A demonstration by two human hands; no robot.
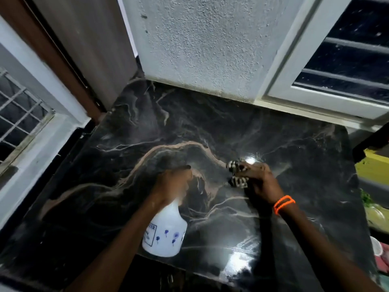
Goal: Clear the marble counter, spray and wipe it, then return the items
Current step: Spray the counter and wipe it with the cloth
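Observation:
The black marble counter (147,123) with pale veins fills the middle of the head view. My left hand (171,184) grips the head of a white spray bottle (165,234) with blue flower marks, held above the counter's near side, its nozzle pointing away from me. My right hand (255,178), with an orange band at the wrist, holds a black-and-white patterned cloth (235,173) against the counter just right of the middle. A fine haze shows over the surface ahead of the bottle.
A rough white wall (200,43) stands behind the counter. A window frame (315,91) is at the back right, a barred window (21,114) and a brown door frame at the left. Yellow and green items (372,169) lie past the counter's right edge.

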